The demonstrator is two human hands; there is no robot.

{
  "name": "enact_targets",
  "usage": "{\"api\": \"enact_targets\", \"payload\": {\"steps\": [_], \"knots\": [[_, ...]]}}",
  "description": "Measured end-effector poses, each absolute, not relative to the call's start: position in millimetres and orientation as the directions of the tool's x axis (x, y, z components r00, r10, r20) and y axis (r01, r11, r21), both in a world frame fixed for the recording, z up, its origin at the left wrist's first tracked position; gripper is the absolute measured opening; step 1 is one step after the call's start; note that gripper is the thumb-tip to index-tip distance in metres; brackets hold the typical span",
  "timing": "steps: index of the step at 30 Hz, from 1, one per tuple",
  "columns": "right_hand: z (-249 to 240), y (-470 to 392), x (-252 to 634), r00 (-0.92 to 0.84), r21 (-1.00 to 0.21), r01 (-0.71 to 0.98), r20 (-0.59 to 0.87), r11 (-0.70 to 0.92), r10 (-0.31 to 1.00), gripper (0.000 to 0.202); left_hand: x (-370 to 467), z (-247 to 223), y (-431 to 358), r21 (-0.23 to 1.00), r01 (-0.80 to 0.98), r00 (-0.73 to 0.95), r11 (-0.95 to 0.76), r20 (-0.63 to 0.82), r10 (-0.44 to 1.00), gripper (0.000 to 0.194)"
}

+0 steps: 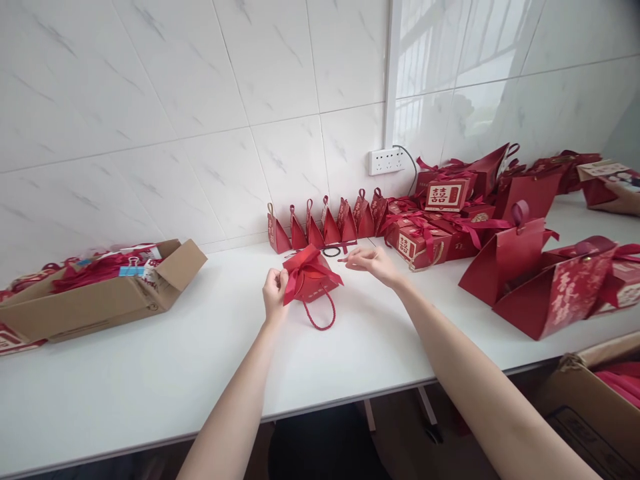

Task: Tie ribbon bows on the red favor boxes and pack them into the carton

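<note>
A small red gift box with a red ribbon bow on top sits on the white table in front of me. Its twisted red cord handle loops down towards me. At the box's left side, my left hand is closed on the bow's ribbon. My right hand hovers to the right of the box with its fingers pinched together. A thin dark reddish bit shows by those fingertips, too small to name. Behind the box lies a dark ring.
Several small red triangular boxes line the wall. Red gift boxes are piled at right, with larger triangular boxes nearer. A cardboard box of ribbons stands left; another carton is lower right. Another person's hand shows far right.
</note>
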State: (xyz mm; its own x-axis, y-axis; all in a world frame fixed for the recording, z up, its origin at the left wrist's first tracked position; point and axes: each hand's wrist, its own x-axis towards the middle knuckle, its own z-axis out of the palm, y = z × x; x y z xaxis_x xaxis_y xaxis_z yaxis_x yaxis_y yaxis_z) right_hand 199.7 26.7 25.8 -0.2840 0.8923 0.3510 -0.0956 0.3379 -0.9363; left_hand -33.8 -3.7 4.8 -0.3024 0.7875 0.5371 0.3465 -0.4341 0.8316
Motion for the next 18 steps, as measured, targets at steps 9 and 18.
{"api": "enact_targets", "payload": {"steps": [9, 18], "knots": [[30.4, 13.9, 170.5, -0.250, -0.953, -0.010, 0.297, 0.304, 0.922, 0.030, -17.8, 4.5, -11.8, 0.811, 0.370, -0.176, -0.453, 0.540, 0.823, 0.037], [21.6, 20.4, 170.9, -0.331, -0.945, -0.069, 0.324, 0.319, 0.886, 0.031, -19.8, 4.0, -12.0, 0.832, 0.342, -0.234, -0.437, 0.526, 0.818, 0.036]]}}
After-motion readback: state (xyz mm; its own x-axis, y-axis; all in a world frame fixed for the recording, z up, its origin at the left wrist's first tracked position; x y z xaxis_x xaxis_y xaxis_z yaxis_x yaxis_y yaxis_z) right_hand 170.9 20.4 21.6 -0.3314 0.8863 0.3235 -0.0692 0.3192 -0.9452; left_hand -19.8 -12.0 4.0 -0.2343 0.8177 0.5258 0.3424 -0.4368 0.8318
